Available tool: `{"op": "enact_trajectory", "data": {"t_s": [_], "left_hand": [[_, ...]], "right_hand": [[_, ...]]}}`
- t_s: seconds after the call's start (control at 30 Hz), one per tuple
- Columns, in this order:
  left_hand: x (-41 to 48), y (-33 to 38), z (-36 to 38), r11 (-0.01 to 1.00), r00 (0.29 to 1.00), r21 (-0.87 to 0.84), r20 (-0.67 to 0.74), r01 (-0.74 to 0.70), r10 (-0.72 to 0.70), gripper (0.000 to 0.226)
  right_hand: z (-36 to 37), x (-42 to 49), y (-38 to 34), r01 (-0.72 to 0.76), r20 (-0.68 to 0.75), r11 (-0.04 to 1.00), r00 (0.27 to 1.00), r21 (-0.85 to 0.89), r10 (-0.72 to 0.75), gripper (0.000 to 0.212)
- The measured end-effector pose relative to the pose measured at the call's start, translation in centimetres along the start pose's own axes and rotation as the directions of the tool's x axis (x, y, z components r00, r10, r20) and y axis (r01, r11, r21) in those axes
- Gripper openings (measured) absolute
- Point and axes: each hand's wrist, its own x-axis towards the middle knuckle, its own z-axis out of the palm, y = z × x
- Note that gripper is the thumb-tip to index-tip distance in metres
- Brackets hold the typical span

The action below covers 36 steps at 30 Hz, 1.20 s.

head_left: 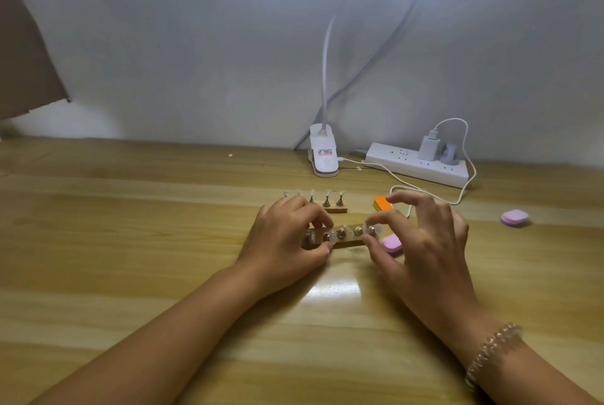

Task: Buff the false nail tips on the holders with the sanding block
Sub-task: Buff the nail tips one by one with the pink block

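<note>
A wooden holder bar [348,243] with several brass stands carrying clear false nail tips [374,230] lies on the table in front of me. My left hand [284,241] grips the bar's left end, fingers curled over it and thumb at the front edge. My right hand [421,238] hovers at the bar's right end, its forefinger and thumb closing around the rightmost tip. A second holder bar [328,203] with upright nail tips stands just behind. The orange sanding block [381,203] lies behind my right hand, partly hidden by the fingers.
A pink pad [391,244] lies right of the near bar, another pink pad [514,217] farther right. A clip lamp base [323,156], a white power strip [421,164] with a charger and a white cable [402,189] occupy the back of the wooden table [130,241].
</note>
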Motion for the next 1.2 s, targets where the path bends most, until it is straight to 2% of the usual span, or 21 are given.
{"op": "enact_trajectory", "data": {"t_s": [0.23, 0.4, 0.5, 0.6, 0.73, 0.8, 0.93, 1.1, 1.2], "left_hand": [[-0.2, 0.6, -0.1, 0.997, 0.998, 0.042, -0.007, -0.059, 0.060, 0.020], [-0.3, 0.7, -0.1, 0.995, 0.997, 0.061, -0.023, -0.073, 0.075, 0.021], [-0.4, 0.8, -0.1, 0.992, 0.995, 0.087, -0.028, -0.093, 0.096, 0.021], [-0.4, 0.9, -0.1, 0.990, 0.995, 0.100, -0.020, -0.099, 0.101, 0.021], [-0.4, 0.7, -0.2, 0.992, 0.995, 0.086, -0.009, -0.095, 0.096, 0.024], [-0.4, 0.6, -0.2, 0.993, 0.997, 0.080, 0.000, -0.083, 0.083, 0.028], [-0.1, 0.1, 0.1, 0.999, 1.000, 0.047, -0.029, -0.009, 0.011, 0.024], [0.6, -0.7, 0.0, 0.989, 0.988, 0.005, 0.031, 0.150, -0.150, 0.028], [0.6, -0.6, -0.1, 0.985, 0.985, 0.043, 0.026, 0.167, -0.169, 0.037]], "right_hand": [[0.0, 0.0, -0.1, -0.007, 0.020, 0.999, 1.000, -0.043, 0.007, 0.018], [0.0, -0.1, -0.4, 0.045, 0.036, 0.999, 0.998, -0.027, -0.044, 0.033], [0.0, -0.2, -0.8, 0.112, 0.063, 0.993, 0.992, -0.027, -0.111, 0.026], [-0.1, -0.1, -0.9, 0.119, 0.048, 0.992, 0.992, -0.031, -0.118, 0.017], [0.0, -0.1, -0.9, 0.156, 0.021, 0.985, 0.988, -0.075, -0.155, 0.017], [0.0, -0.1, -1.0, 0.202, 0.000, 0.974, 0.979, -0.099, -0.203, 0.016], [-0.1, -0.2, -1.3, 0.255, 0.008, 0.963, 0.967, -0.092, -0.256, 0.015], [0.1, -0.2, -1.0, 0.193, 0.070, 0.981, 0.979, -0.017, -0.191, 0.023], [0.2, -0.3, -0.6, 0.143, 0.092, 0.989, 0.985, 0.032, -0.145, 0.024]]}}
